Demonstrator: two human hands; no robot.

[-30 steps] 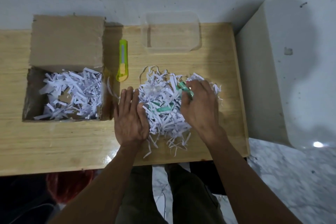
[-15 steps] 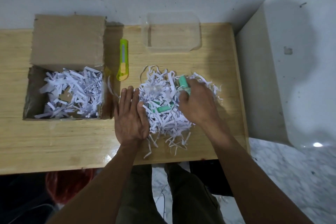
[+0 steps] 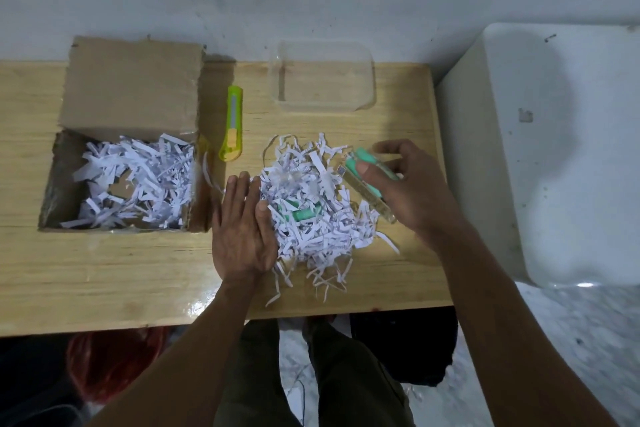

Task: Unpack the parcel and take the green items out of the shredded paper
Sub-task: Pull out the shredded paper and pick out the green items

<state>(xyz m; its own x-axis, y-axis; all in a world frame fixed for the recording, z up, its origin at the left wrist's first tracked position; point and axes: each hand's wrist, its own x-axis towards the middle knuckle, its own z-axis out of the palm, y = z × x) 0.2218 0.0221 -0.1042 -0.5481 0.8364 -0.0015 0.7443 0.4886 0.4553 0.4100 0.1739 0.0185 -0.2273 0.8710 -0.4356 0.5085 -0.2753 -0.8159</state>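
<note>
A heap of white shredded paper (image 3: 313,218) lies on the wooden table (image 3: 104,270). My right hand (image 3: 412,191) is shut on a green item in a clear case (image 3: 363,166), lifted just off the heap's right side. A second green item (image 3: 304,214) shows half-buried in the middle of the heap. My left hand (image 3: 242,229) rests flat and open against the heap's left edge. The opened cardboard parcel (image 3: 131,94) stands at the left with more shredded paper (image 3: 135,180) inside.
A yellow-green utility knife (image 3: 232,123) lies between the parcel and the heap. A clear plastic tray (image 3: 323,78) sits at the back of the table near the wall. A white appliance (image 3: 554,149) stands beyond the table's right edge.
My right hand has pulled the green item in the clear case out of the heap and moved it up and to the right. My left hand has stayed put.
</note>
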